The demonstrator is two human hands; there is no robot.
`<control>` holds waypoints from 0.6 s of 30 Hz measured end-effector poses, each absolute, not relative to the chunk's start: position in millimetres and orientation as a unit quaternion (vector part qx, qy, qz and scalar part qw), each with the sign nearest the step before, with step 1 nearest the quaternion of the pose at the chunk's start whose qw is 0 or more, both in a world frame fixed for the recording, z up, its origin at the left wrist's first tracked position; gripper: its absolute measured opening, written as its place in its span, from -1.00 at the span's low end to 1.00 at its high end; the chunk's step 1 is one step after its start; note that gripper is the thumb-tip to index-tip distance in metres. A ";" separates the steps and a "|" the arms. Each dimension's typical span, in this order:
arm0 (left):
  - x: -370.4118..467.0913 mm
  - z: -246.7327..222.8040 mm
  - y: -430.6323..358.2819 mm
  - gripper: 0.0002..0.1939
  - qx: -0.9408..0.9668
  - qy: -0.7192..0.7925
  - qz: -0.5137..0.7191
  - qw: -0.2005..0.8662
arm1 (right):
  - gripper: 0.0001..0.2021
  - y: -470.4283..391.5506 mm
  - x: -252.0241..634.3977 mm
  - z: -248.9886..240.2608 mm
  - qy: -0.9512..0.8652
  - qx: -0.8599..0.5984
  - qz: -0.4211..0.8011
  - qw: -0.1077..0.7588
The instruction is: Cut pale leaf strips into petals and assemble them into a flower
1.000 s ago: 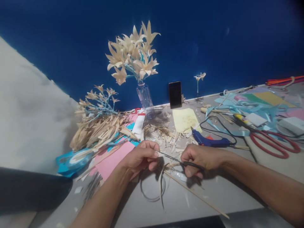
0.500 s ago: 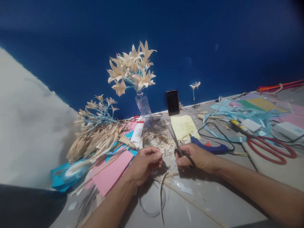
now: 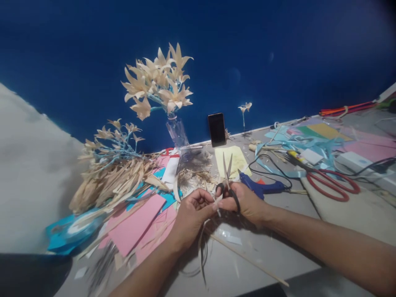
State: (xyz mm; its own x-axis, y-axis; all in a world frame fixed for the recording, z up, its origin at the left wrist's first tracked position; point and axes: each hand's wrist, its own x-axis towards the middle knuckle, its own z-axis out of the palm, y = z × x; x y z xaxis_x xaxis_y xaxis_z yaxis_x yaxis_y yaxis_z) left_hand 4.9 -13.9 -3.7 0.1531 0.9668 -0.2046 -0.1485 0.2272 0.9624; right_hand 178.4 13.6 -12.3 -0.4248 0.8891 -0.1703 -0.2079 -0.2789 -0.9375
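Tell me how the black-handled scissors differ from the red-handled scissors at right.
The black-handled scissors are in the right hand; the red-handled scissors lie unheld. The black handles look small, while the red ones are much larger. Both have two looped handles.

left hand beside right hand, fingers bent, forearms converging
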 end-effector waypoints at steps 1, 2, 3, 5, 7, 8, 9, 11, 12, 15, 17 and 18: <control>5.8 -3.2 -14.6 -0.72 0.442 0.470 0.446 0.620 | -0.64 13.0 178.4 -12.1 -0.461 -0.370 0.711 0.380; 6.6 -2.6 -15.3 -0.72 0.453 0.464 0.448 0.616 | -0.64 12.5 178.5 -11.9 -0.464 -0.368 0.714 0.374; 7.3 -1.9 -16.0 -0.73 0.464 0.457 0.451 0.610 | -0.66 12.3 178.7 -11.7 -0.466 -0.365 0.715 0.370; 8.3 -0.3 -17.1 -0.75 0.485 0.444 0.459 0.598 | -0.70 12.3 179.2 -10.9 -0.465 -0.360 0.721 0.367; 8.5 1.4 -17.8 -0.75 0.500 0.433 0.463 0.590 | -0.74 13.2 180.1 -9.8 -0.455 -0.347 0.737 0.360; 8.4 2.0 -18.1 -0.74 0.506 0.426 0.464 0.589 | -0.76 13.9 180.7 -9.1 -0.449 -0.335 0.749 0.353; 7.9 2.5 -18.1 -0.74 0.510 0.418 0.465 0.591 | -0.77 14.9 181.7 -8.2 -0.444 -0.318 0.764 0.344; 6.3 2.5 -17.8 -0.73 0.516 0.403 0.468 0.594 | -0.77 17.3 184.2 -6.1 -0.429 -0.275 0.797 0.324; 5.2 2.0 -17.4 -0.73 0.513 0.398 0.473 0.595 | -0.76 18.6 185.8 -4.9 -0.418 -0.258 0.811 0.317; 1.5 -0.3 -15.3 -0.71 0.486 0.398 0.495 0.601 | -0.71 22.0 190.0 -2.3 -0.416 -0.244 0.810 0.334; -0.1 -1.2 -14.1 -0.70 0.470 0.407 0.503 0.600 | -0.65 22.1 191.0 -1.9 -0.444 -0.269 0.776 0.358; -0.2 -1.2 -13.8 -0.70 0.471 0.413 0.503 0.595 | -0.64 21.3 190.8 -2.1 -0.458 -0.287 0.758 0.365</control>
State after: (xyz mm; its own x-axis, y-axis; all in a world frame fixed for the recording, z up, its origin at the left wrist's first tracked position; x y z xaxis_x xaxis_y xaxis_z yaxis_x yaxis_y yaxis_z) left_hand -0.2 -13.8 -1.2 0.1528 0.9881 -0.0173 -0.2106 0.0496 0.9763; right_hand 190.8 21.3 -2.1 -0.5685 0.8165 -0.1003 -0.2903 -0.3132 -0.9042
